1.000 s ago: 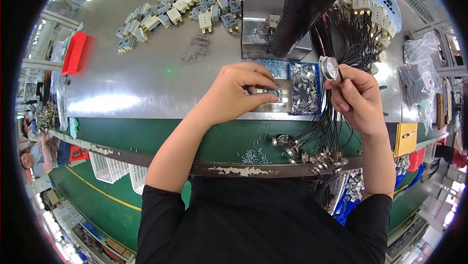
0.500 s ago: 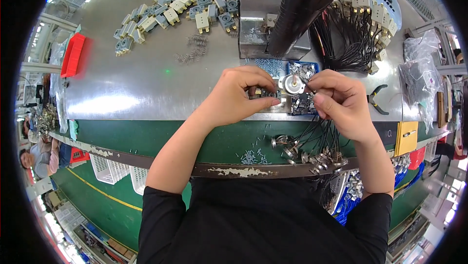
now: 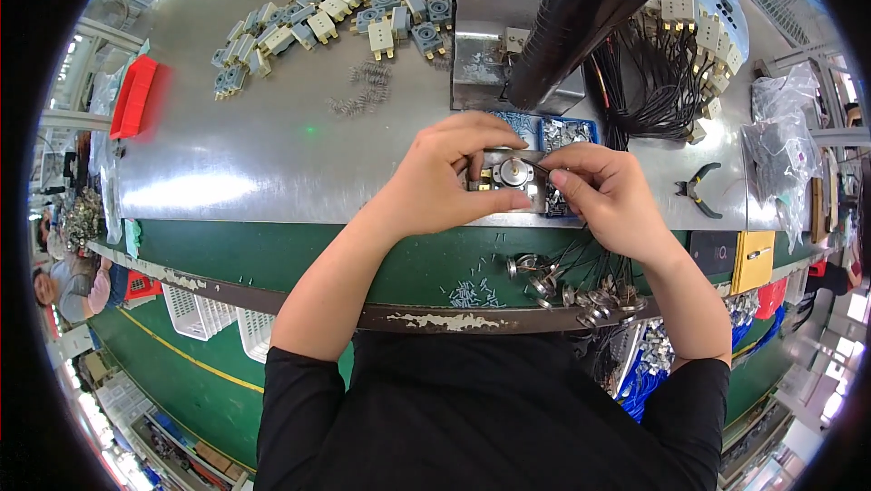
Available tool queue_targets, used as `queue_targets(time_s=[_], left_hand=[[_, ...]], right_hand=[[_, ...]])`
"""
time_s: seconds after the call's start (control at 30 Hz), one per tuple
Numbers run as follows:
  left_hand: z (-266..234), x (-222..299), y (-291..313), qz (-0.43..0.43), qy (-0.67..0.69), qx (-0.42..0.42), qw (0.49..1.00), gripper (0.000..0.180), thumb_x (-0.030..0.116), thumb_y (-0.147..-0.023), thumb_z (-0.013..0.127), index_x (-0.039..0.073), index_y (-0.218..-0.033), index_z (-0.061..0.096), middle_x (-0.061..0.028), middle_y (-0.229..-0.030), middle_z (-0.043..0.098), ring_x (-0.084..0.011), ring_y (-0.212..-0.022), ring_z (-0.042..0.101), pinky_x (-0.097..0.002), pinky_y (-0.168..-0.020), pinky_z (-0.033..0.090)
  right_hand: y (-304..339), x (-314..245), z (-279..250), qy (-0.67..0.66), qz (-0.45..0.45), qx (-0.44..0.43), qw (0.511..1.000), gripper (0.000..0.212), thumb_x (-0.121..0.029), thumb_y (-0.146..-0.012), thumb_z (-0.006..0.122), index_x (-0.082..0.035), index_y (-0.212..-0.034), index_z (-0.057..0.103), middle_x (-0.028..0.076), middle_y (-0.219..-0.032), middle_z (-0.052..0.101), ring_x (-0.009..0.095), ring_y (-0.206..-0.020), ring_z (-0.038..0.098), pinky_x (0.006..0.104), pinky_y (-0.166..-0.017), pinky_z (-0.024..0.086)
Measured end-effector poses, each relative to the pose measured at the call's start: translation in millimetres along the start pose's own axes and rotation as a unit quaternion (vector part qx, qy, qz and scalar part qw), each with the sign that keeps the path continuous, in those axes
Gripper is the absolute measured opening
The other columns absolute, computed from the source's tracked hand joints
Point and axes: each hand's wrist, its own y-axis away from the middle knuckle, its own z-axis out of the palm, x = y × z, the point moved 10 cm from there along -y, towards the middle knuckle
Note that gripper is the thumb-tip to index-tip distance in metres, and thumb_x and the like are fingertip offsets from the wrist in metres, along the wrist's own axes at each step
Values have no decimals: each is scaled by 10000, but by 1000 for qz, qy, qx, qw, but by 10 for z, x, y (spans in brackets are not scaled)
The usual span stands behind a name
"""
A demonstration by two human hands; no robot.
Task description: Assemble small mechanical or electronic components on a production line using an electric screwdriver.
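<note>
Your right hand (image 3: 603, 191) has its fingers clamped on the disc (image 3: 514, 172) at its right edge, where a dark lead runs to the fingertips. The disc lies face up over the plate (image 3: 538, 191), its short stem pointing up toward your head; being round, it shows no long axis of its own. Your left hand (image 3: 445, 173) has thumb and forefinger spread to the near and far sides of the disc, around the block (image 3: 485, 180); you cannot tell here whether they grip it. The block's brass shows just left of the disc.

Right behind your right fingers, the blue tray (image 3: 595, 131) holds small metal parts, partly covered by that hand. Farther right on the tabletop (image 3: 245, 160), your pliers (image 3: 699, 190) lie with their handles toward you. Far to your left stands a red bin (image 3: 136, 96). Below the tabletop's edge, white crates (image 3: 195, 311) stand at left, and a blue liner (image 3: 632, 397) lies beside metal pieces at right.
</note>
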Motion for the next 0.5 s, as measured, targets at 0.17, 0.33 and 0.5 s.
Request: queue_targets(time_s=[0.17,0.33,0.5], left_hand=[[42,-79,43,-14,-31,-17,999,331,94,-732,932,49,-1033,800,-72,-1183,726,-137,-842,620,-267,-719,497],[56,106,27,113,-131,-9,985,334,68,-716,916,37,-1025,793,-101,-1151,741,-263,-1028,691,-357,-864,548],[109,-18,39,70,-72,-36,994,318,43,-724,895,5,-1010,762,-113,-1108,748,-315,-1087,691,-416,-943,549]], right_hand=[[-5,56,44,20,30,-9,999,164,-25,-989,666,48,-1113,743,99,-975,743,109,-796,625,284,-727,513],[33,-108,42,120,-81,7,989,179,19,-961,682,51,-1132,723,90,-959,715,130,-714,651,272,-640,511],[99,-315,139,241,-196,18,950,216,56,-904,696,41,-1118,724,162,-1031,712,298,-821,726,350,-715,577]])
